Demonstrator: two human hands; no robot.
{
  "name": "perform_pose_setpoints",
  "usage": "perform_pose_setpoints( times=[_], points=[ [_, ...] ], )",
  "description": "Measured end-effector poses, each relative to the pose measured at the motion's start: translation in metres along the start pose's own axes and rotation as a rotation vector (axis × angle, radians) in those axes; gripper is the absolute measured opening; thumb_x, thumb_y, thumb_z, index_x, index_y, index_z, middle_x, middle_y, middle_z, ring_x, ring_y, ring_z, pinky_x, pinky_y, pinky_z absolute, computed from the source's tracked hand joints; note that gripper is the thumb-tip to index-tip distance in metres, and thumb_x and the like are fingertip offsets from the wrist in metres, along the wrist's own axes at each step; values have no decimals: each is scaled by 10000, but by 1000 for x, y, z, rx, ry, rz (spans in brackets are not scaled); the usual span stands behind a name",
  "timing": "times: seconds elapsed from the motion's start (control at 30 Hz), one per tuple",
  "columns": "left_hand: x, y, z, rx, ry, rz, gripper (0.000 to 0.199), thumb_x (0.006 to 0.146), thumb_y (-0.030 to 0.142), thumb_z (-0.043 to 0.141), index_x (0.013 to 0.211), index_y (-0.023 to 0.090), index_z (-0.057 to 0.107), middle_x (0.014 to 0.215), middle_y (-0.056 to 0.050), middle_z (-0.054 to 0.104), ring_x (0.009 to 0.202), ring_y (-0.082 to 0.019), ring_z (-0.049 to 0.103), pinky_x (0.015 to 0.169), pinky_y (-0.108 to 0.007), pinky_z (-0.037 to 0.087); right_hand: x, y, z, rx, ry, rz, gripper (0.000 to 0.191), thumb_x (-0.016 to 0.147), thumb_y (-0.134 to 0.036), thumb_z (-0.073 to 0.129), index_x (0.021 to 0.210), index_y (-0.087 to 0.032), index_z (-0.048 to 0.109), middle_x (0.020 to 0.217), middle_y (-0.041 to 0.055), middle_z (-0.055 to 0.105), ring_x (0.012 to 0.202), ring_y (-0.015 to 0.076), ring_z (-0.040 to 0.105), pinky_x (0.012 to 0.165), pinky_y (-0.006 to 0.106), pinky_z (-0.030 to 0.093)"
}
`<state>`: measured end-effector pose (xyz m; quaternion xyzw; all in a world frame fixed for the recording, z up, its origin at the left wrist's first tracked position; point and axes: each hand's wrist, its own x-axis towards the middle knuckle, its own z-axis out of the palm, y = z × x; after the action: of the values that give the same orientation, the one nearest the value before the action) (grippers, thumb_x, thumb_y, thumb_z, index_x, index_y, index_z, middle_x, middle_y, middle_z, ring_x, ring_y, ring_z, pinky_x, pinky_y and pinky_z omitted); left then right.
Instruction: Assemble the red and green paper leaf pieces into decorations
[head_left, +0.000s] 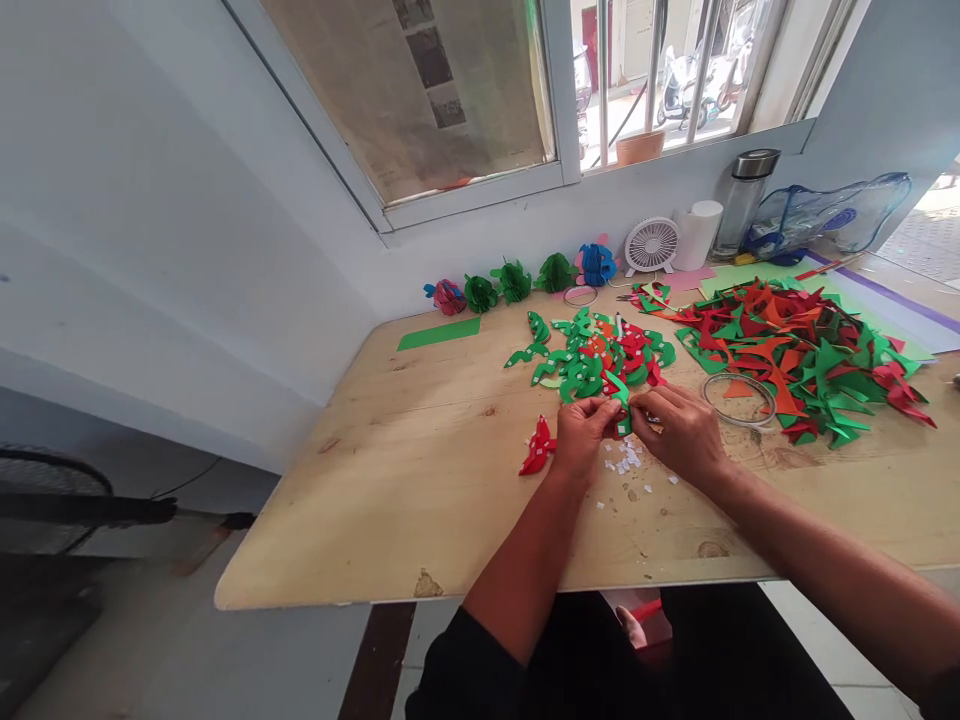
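Near the front middle of the table, my left hand (589,428) pinches a green paper cutout (619,392) between thumb and fingers. My right hand (679,425) is closed at the cutout's right side, its fingertips pressed together near the paper; what they grip is too small to make out. Just beyond both hands lies a spread of green and red paper cutouts (581,352), many bearing small white squares. Small white paper bits (624,460) are scattered below the hands. A red cutout with white squares (536,447) rests left of my left hand.
A heap of red, green and orange paper scraps (802,350) covers the right side, with a roll of tape (739,400) before it. Along the wall stand several folded paper figures (514,281), a small white fan (651,246) and a glass bottle (742,205). A green strip (439,334) lies left.
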<state>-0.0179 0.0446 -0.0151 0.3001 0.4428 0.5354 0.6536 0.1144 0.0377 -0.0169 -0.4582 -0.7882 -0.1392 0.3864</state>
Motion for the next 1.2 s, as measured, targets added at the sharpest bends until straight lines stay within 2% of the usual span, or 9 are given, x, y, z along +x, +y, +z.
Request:
perform_pose_setpoints(
  times=[0.37,0.53,0.7,0.9,1.2],
  points=[
    [3,-4,-3,25,-4,-8,320,487,366,785,646,118,660,560,-11,614,509,-103,554,527,-243,468,0,6,2,439,-175,332,107,747,-167,511,711,-168,612,584,1,583,529,115,518,527,221,402],
    [5,-5,-4,11,-23,-22,317,477,367,794,595,119,635,563,-13,614,504,-93,546,517,-226,451,2,6,1,536,-231,465,118,745,-204,512,708,-166,618,546,-11,563,504,110,482,500,220,381],
    [3,-3,-3,-21,-9,-29,308,467,343,801,580,123,617,537,4,590,498,-90,538,501,-215,440,4,6,-1,585,-231,561,156,749,-261,513,721,-161,629,545,-10,555,505,111,468,492,224,372],
    [1,-1,-1,1,34,46,268,518,333,775,589,125,622,548,-1,600,514,-91,547,543,-218,447,7,5,-3,704,-229,670,212,760,-334,510,744,-158,628,572,-4,574,505,114,471,472,229,367],
    [0,-1,-1,143,29,208,208,590,327,727,602,141,634,548,20,590,518,-85,518,570,-227,429,6,9,2,881,-291,710,221,761,-374,555,783,-166,627,657,11,613,566,129,520,497,236,409]
  ],
)
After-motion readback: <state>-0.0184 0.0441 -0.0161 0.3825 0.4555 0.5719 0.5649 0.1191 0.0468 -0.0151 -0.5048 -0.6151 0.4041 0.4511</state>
